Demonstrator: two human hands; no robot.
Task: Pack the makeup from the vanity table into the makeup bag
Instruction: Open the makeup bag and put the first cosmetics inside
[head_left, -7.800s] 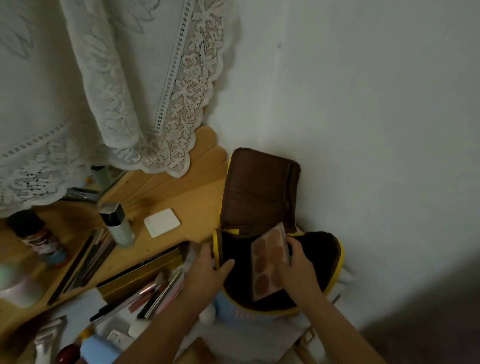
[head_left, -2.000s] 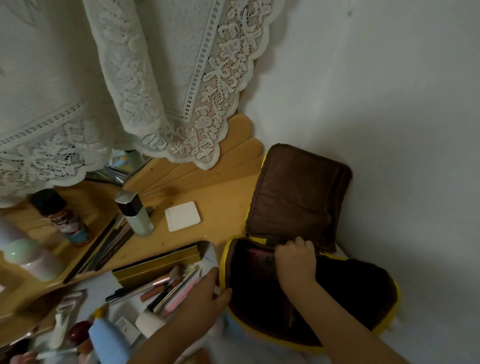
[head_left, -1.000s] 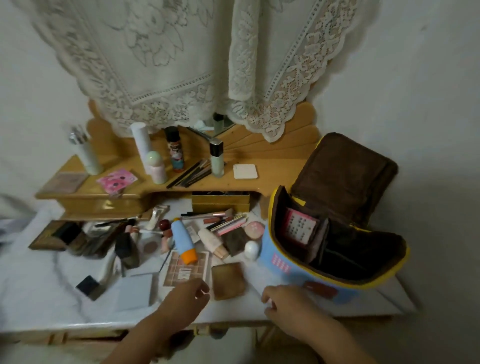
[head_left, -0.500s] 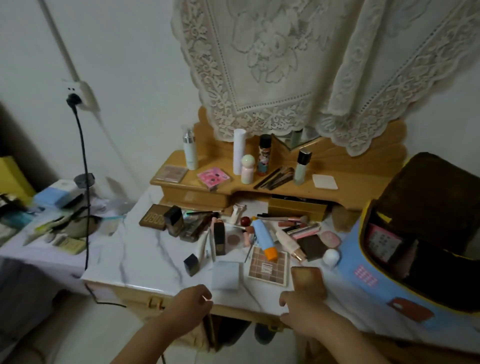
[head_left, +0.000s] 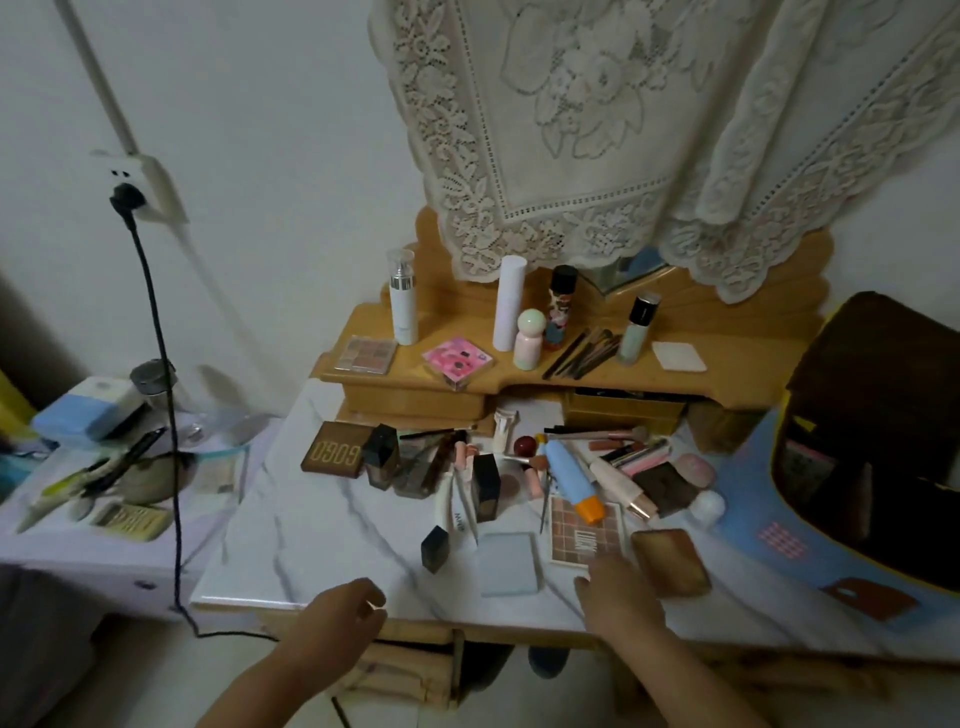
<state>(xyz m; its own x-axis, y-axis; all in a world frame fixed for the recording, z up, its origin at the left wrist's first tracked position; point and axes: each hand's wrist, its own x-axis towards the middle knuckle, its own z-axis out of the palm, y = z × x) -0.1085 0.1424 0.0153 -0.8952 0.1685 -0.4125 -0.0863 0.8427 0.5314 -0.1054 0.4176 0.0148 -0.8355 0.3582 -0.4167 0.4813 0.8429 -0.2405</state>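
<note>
While right hand (head_left: 618, 590) hovers | brown compact (head_left: 670, 561) beside | grey palette (head_left: 508, 564) left

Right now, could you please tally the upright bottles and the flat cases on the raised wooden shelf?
Upright bottles: 5 (white pump bottle, white tube, pink bottle, printed can, mint bottle)
Flat cases: 3 (eyeshadow palette, pink case, white square compact)
Total: 8

A white marble-patterned vanity table (head_left: 322, 540) bears scattered palettes, tubes, brushes and an open blue makeup bag (head_left: 789, 525).
</note>
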